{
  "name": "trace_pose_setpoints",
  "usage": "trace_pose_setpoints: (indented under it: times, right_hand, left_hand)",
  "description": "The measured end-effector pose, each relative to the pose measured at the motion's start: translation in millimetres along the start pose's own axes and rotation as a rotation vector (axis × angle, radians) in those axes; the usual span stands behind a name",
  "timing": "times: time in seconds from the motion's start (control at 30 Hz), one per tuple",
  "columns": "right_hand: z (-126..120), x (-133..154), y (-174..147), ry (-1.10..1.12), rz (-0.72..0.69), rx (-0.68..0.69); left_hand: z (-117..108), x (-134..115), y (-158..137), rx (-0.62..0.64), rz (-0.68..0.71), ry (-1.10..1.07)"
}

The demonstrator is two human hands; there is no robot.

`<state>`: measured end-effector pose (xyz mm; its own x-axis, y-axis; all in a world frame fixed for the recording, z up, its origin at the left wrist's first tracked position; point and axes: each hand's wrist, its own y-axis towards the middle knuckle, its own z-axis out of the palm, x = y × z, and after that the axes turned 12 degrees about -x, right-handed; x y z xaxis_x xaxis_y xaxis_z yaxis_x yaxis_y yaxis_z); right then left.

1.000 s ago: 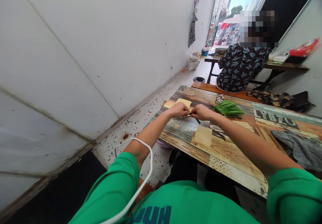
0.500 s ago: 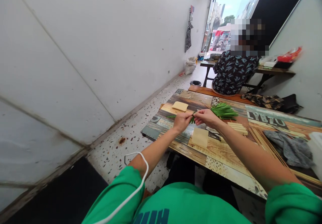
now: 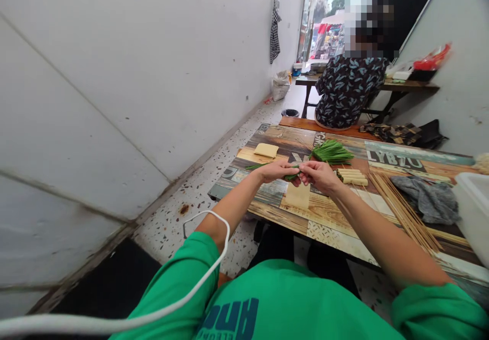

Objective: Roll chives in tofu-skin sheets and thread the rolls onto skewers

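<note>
Gripping green stalks [image 3: 292, 176] in closed left hand [image 3: 279, 171], pinching them with right hand [image 3: 320, 175] too. Held over the table [image 3: 272, 195], at the far end of a beige sheet [image 3: 298, 197] near the front edge. Looks like gathering the stalks together; probably calls next for a firm, even pinch. Beyond, toward far edge: bigger green bunch [image 3: 331, 153], with pale rolls [image 3: 353, 177] just nearer.

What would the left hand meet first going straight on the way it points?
Probably the right hand, just past the greens in the left hand; whether the two hands touch is hard to tell.
</note>
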<state>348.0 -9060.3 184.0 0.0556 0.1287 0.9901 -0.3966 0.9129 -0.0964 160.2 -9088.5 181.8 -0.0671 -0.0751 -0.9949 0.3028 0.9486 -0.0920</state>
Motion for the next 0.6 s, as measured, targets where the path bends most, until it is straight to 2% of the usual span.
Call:
trace_pose_setpoints:
  times: [0.03, 0.1, 0.17, 0.23, 0.4, 0.47, 0.6]
  right_hand:
    - [-2, -1, -1, -0.01, -0.007, -0.008]
    - [-6, -6, -3, -0.041, -0.03, -0.047]
    - [-10, -14, -5, -0.06, -0.047, -0.09]
    - [-13, -23, -7, -0.067, -0.045, -0.122]
    - [-22, -44, -16, -0.141, -0.051, -0.122]
    - [-24, -49, -19, -0.159, -0.063, -0.119]
    - [-27, -51, -26, -0.12, -0.034, -0.141]
  left_hand:
    - [1, -1, 1, 0.009, -0.065, -0.044]
    - [5, 2, 4, -0.098, -0.143, -0.116]
    - [12, 8, 5, -0.238, -0.157, -0.178]
    - [18, 16, 3, -0.314, -0.149, -0.242]
    - [27, 27, -3, -0.219, -0.304, -0.391]
    - [29, 31, -2, -0.285, -0.286, -0.349]
    - [39, 42, 2, -0.46, -0.144, -0.244]
